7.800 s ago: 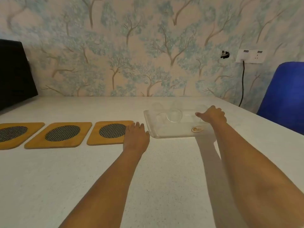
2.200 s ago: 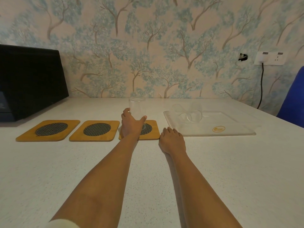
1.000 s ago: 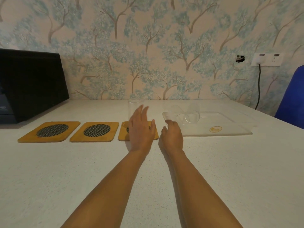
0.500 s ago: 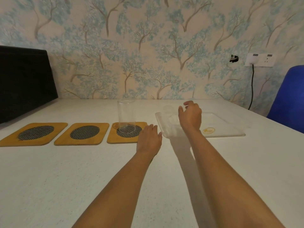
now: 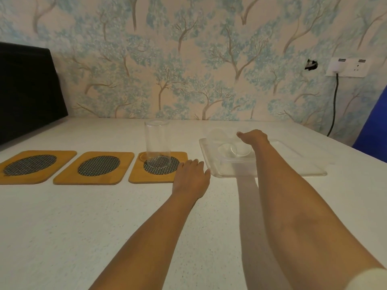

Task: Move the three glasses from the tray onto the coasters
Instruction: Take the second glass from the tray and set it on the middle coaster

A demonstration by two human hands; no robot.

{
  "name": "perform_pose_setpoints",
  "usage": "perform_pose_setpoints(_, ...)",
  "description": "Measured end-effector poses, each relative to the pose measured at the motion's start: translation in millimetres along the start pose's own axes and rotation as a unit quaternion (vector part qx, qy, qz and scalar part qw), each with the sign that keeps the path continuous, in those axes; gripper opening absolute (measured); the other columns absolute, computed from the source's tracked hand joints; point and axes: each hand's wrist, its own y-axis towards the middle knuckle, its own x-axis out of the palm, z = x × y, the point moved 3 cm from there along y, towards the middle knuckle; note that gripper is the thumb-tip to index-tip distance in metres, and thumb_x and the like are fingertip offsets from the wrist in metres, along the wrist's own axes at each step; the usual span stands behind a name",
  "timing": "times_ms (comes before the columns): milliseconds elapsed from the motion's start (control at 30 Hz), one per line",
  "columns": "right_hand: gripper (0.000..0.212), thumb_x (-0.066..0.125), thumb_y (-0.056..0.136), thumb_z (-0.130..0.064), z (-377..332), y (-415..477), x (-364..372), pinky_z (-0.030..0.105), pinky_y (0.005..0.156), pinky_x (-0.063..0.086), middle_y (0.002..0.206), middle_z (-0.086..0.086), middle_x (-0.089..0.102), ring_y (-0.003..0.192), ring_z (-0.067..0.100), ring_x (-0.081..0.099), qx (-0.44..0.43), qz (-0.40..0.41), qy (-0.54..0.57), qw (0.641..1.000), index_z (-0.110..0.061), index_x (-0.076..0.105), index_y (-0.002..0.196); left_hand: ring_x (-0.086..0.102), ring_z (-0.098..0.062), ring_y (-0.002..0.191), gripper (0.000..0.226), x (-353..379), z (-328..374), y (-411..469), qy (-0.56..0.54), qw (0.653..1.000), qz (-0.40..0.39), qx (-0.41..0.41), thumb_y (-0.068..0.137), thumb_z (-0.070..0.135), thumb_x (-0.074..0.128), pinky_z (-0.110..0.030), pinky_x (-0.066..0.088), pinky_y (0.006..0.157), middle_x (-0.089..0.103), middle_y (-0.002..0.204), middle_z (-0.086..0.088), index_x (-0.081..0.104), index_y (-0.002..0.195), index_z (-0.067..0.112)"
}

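Observation:
Three wooden coasters with dark mesh ovals lie in a row: the left coaster (image 5: pixel 29 166), the middle coaster (image 5: pixel 98 167) and the right coaster (image 5: pixel 137 176). One clear glass (image 5: pixel 157 143) stands upright on the right coaster. A clear tray (image 5: pixel 293 168) holds two glasses lying on their sides: a far glass (image 5: pixel 215 133) and a near glass (image 5: pixel 230 150). My right hand (image 5: pixel 254 138) is curled over the near glass. My left hand (image 5: pixel 190 178) rests flat on the table, between the right coaster and the tray.
A black box (image 5: pixel 27 88) stands at the back left. A blue chair (image 5: pixel 374 122) is at the far right. A wall socket (image 5: pixel 347 66) with a black cable hangs above the table's back right corner.
My right hand has dropped from above the tray onto the near glass lying in it. My left hand stays flat beside the right coaster.

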Motion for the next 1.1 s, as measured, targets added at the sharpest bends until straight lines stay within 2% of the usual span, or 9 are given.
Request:
perform_pose_setpoints(233, 0.072, 0.046, 0.092, -0.054, 0, 3, 12, 0.036, 0.107, 0.036, 0.149, 0.013, 0.039, 0.136, 0.031, 0.041, 0.015, -0.032, 0.012, 0.999, -0.003, 0.037, 0.143, 0.038, -0.022, 0.138, 0.048, 0, 0, 0, -0.002, 1.0, 0.005, 0.003, 0.104, 0.035, 0.025, -0.039, 0.022, 0.117, 0.046, 0.147, -0.008, 0.044, 0.14, 0.01)
perform_pose_setpoints(333, 0.054, 0.058, 0.089, -0.033, 0, 6, 14, 0.032, 0.088, 0.044, 0.133, 0.013, 0.054, 0.121, 0.028, 0.055, 0.016, 0.012, 0.084, 0.996, -0.002, 0.049, 0.132, 0.037, -0.022, 0.138, 0.048, -1, 0, -1, -0.005, 1.0, 0.005, 0.004, 0.104, 0.035, 0.025, -0.039, 0.021, 0.117, 0.045, 0.147, -0.007, 0.044, 0.14, 0.011)
perform_pose_setpoints(400, 0.056, 0.065, 0.084, -0.026, 1, 5, 13, 0.031, 0.081, 0.046, 0.12, 0.013, 0.058, 0.109, 0.028, 0.06, 0.031, 0.033, 0.164, 0.985, 0.001, 0.048, 0.13, 0.036, -0.022, 0.139, 0.048, 0, 0, -1, -0.007, 1.0, 0.003, 0.004, 0.104, 0.035, 0.025, -0.039, 0.02, 0.118, 0.044, 0.148, -0.007, 0.043, 0.141, 0.011)
perform_pose_setpoints(633, 0.075, 0.072, 0.079, -0.033, 1, -5, -10, 0.041, 0.095, 0.048, 0.134, 0.023, 0.052, 0.12, 0.038, 0.055, -0.003, 0.185, 0.29, 0.939, -0.002, 0.033, 0.136, 0.037, -0.022, 0.139, 0.048, -2, 0, -2, -0.011, 1.0, -0.002, 0.0, 0.103, 0.036, 0.026, -0.039, 0.021, 0.117, 0.044, 0.148, -0.006, 0.043, 0.141, 0.011)
perform_pose_setpoints(733, 0.076, 0.073, 0.077, -0.034, 3, -11, -23, 0.041, 0.095, 0.048, 0.131, 0.019, 0.053, 0.115, 0.036, 0.057, -0.028, 0.231, 0.378, 0.896, -0.01, 0.032, 0.137, 0.037, -0.022, 0.138, 0.048, -3, 1, -3, -0.015, 1.0, -0.004, -0.002, 0.103, 0.036, 0.026, -0.039, 0.022, 0.117, 0.045, 0.147, -0.006, 0.044, 0.141, 0.011)
perform_pose_setpoints(800, 0.075, 0.073, 0.077, -0.036, 5, -18, -31, 0.039, 0.094, 0.048, 0.122, 0.011, 0.054, 0.109, 0.031, 0.059, -0.017, 0.235, 0.484, 0.843, -0.014, 0.032, 0.135, 0.039, -0.022, 0.137, 0.047, -5, 1, -4, -0.022, 1.0, -0.001, -0.003, 0.103, 0.036, 0.027, -0.039, 0.024, 0.116, 0.047, 0.146, -0.006, 0.044, 0.14, 0.011)
perform_pose_setpoints(933, 0.076, 0.072, 0.077, -0.042, 10, -33, -37, 0.032, 0.077, 0.043, 0.117, 0.004, 0.05, 0.091, 0.021, 0.048, 0.057, 0.162, 0.689, 0.704, -0.013, 0.035, 0.137, 0.038, -0.021, 0.138, 0.047, -9, 2, -11, -0.046, 0.999, 0.013, 0.005, 0.103, 0.034, 0.03, -0.037, 0.024, 0.117, 0.045, 0.148, -0.005, 0.039, 0.144, 0.011)
perform_pose_setpoints(1000, 0.076, 0.071, 0.075, -0.049, 8, -44, -36, 0.027, 0.066, 0.044, 0.129, 0.008, 0.057, 0.082, 0.018, 0.05, 0.069, 0.119, 0.728, 0.671, -0.011, 0.043, 0.135, 0.037, -0.021, 0.139, 0.047, -10, 2, -16, -0.053, 0.998, 0.02, 0.012, 0.104, 0.034, 0.03, -0.036, 0.025, 0.117, 0.044, 0.149, -0.005, 0.038, 0.145, 0.011)
perform_pose_setpoints(1100, 0.075, 0.061, 0.082, -0.055, 1, -60, -28, 0.031, 0.09, 0.045, 0.141, 0.008, 0.051, 0.111, 0.022, 0.057, 0.061, 0.032, 0.763, 0.643, -0.007, 0.045, 0.138, 0.035, -0.021, 0.14, 0.048, -11, -3, -26, -0.066, 0.997, 0.022, 0.016, 0.103, 0.032, 0.032, -0.033, 0.023, 0.118, 0.042, 0.15, -0.006, 0.036, 0.146, 0.011)
